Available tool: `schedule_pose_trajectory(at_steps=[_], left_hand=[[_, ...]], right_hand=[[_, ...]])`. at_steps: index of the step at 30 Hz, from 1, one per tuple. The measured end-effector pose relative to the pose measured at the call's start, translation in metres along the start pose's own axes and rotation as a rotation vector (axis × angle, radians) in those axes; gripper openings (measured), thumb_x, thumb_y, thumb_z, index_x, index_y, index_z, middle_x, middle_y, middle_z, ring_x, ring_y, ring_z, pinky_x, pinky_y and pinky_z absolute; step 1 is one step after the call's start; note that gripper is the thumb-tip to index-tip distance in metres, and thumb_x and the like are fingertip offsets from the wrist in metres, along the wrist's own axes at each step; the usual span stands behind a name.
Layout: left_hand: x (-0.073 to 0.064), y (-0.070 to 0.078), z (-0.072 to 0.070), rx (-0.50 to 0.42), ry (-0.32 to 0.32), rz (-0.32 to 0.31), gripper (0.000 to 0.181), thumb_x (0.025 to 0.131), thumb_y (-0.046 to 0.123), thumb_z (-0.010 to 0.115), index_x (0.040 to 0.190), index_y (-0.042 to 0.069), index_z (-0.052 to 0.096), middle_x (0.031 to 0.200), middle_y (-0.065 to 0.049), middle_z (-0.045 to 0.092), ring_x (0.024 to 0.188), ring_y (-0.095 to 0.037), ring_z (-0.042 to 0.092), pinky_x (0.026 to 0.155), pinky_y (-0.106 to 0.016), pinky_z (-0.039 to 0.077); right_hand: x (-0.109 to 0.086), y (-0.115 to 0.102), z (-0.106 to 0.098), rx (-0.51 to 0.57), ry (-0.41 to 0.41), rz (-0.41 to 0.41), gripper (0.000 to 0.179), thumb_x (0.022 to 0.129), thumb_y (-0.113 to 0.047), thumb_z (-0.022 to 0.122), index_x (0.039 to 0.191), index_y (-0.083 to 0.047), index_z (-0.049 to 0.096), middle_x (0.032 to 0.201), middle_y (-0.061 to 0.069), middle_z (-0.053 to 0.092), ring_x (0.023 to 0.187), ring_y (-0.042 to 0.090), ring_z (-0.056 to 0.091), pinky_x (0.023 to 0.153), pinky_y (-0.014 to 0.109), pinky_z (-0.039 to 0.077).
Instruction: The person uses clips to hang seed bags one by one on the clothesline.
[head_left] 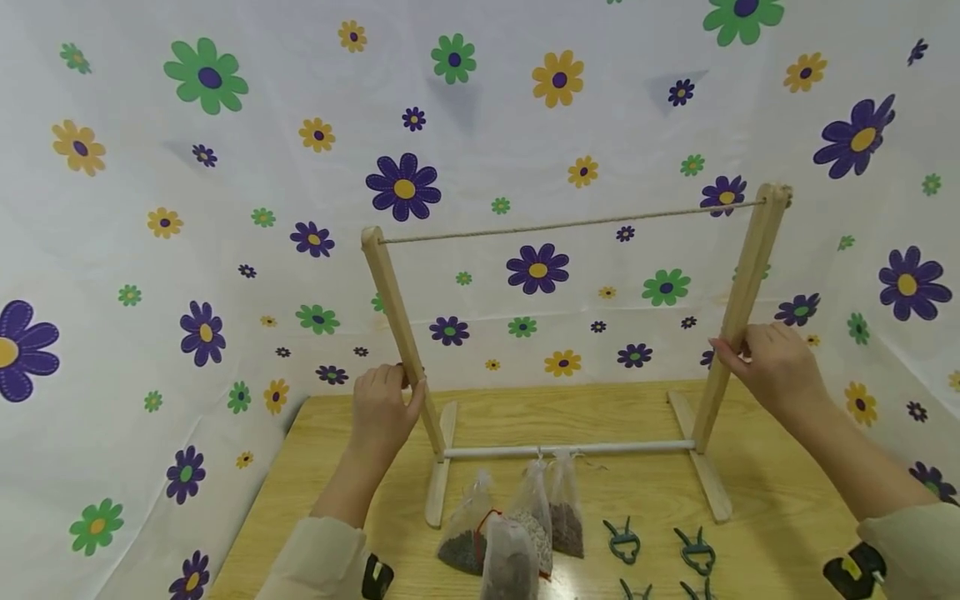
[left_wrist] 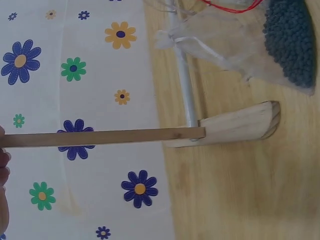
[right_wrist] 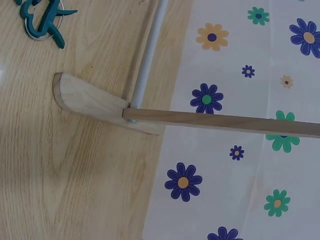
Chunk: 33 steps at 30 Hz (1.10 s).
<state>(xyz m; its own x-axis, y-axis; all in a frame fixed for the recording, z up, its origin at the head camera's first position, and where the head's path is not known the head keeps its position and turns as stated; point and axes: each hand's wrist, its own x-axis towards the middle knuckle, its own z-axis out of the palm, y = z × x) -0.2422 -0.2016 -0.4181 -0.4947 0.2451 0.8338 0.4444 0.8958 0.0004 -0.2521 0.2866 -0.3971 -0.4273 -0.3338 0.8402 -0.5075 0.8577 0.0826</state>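
Note:
A small wooden rack stands upright on the table, its left post (head_left: 392,304) and right post (head_left: 742,292) joined by a thin rope (head_left: 570,224) on top and a white rod (head_left: 622,448) near the feet. My left hand (head_left: 381,410) grips the left post at about mid-height, thumb on the near side. At similar height, my right hand (head_left: 780,367) pinches the right post between thumb and curled fingers. Fingers (left_wrist: 3,175) show at the left edge of the left wrist view; in the right wrist view the hand is hidden, with the post (right_wrist: 215,120) running out of frame.
Several sheer pouches lie before the rod: one with dark blue pellets (head_left: 461,552), one with pale bits (head_left: 534,525), one with brown bits (head_left: 566,527), another in front (head_left: 510,567). Several green clips (head_left: 624,546) lie right of them. A flowered white sheet (head_left: 480,108) surrounds the wooden table (head_left: 330,425).

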Motion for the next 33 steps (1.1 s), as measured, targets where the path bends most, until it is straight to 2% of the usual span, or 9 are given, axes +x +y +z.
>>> schedule_pose_trajectory(at_steps=[3,6,8,11,14,19,25,28,33], left_hand=[[-0.010,0.001,0.000,-0.038,0.036,-0.025,0.022,0.075,0.010,0.076,0.081,-0.004,0.061,0.066,-0.011,0.057,0.058,-0.027,0.050,0.054,-0.038,0.039],[-0.022,0.004,0.001,-0.086,0.086,-0.027,0.021,0.074,0.009,0.075,0.085,-0.006,0.064,0.066,-0.011,0.058,0.057,-0.027,0.052,0.053,-0.040,0.041],[-0.030,0.005,0.002,-0.112,0.120,-0.018,0.019,0.076,0.009,0.072,0.085,-0.006,0.064,0.066,-0.011,0.058,0.058,-0.027,0.052,0.054,-0.041,0.042],[-0.039,0.008,0.003,-0.147,0.162,0.014,0.016,0.078,0.010,0.067,0.083,-0.005,0.064,0.065,-0.011,0.057,0.058,-0.027,0.052,0.055,-0.041,0.042],[-0.046,0.015,0.004,-0.184,0.147,0.057,0.011,0.079,0.009,0.063,0.080,-0.002,0.064,0.064,-0.008,0.057,0.057,-0.024,0.052,0.055,-0.039,0.043],[-0.062,0.035,0.011,-0.196,-0.031,0.126,0.008,0.073,0.009,0.072,0.075,0.008,0.065,0.062,0.000,0.060,0.054,-0.013,0.054,0.050,-0.028,0.046],[-0.081,0.064,0.013,-0.189,-0.255,0.274,0.016,0.071,0.017,0.081,0.074,0.014,0.065,0.065,0.007,0.063,0.057,-0.005,0.057,0.052,-0.020,0.047],[-0.091,0.074,0.010,-0.197,-0.363,0.253,0.017,0.075,0.024,0.079,0.075,0.015,0.065,0.066,0.008,0.061,0.058,-0.004,0.056,0.050,-0.017,0.043],[-0.101,0.081,0.004,-0.298,-0.593,0.132,0.022,0.084,0.036,0.069,0.082,0.014,0.066,0.071,0.006,0.061,0.063,-0.004,0.054,0.049,-0.014,0.040]], right_hand=[[0.000,-0.007,-0.004,0.066,-0.111,0.133,0.063,0.097,-0.051,0.041,0.069,0.004,0.054,0.055,0.010,0.051,0.048,0.019,0.040,0.042,0.029,0.033],[0.001,-0.013,-0.011,0.112,-0.254,0.286,0.046,0.094,-0.035,0.058,0.071,0.004,0.057,0.055,0.007,0.052,0.048,0.015,0.039,0.041,0.025,0.032],[0.000,-0.016,-0.015,0.121,-0.334,0.345,0.031,0.090,-0.021,0.065,0.075,0.006,0.060,0.057,0.007,0.055,0.048,0.015,0.040,0.041,0.024,0.034],[-0.004,-0.020,-0.017,0.129,-0.408,0.380,0.027,0.089,-0.016,0.065,0.078,0.008,0.062,0.056,0.007,0.055,0.047,0.014,0.041,0.040,0.024,0.034],[-0.012,-0.025,-0.017,0.118,-0.424,0.365,0.024,0.089,-0.014,0.064,0.077,0.007,0.063,0.054,0.003,0.051,0.046,0.012,0.038,0.039,0.023,0.032],[-0.029,-0.037,-0.012,0.092,-0.434,0.307,0.018,0.086,-0.011,0.067,0.074,0.002,0.061,0.051,-0.001,0.045,0.044,0.010,0.033,0.039,0.022,0.027],[-0.049,-0.054,-0.005,0.116,-0.617,0.345,0.027,0.088,-0.018,0.066,0.066,-0.005,0.059,0.049,-0.004,0.042,0.042,0.009,0.034,0.039,0.023,0.028],[-0.057,-0.059,-0.003,0.107,-0.684,0.319,0.027,0.086,-0.019,0.069,0.064,-0.008,0.057,0.049,-0.004,0.041,0.042,0.009,0.034,0.039,0.023,0.028],[-0.069,-0.063,-0.002,0.082,-0.770,0.270,0.026,0.083,-0.025,0.072,0.071,-0.008,0.056,0.050,-0.005,0.041,0.042,0.008,0.034,0.039,0.022,0.027]])
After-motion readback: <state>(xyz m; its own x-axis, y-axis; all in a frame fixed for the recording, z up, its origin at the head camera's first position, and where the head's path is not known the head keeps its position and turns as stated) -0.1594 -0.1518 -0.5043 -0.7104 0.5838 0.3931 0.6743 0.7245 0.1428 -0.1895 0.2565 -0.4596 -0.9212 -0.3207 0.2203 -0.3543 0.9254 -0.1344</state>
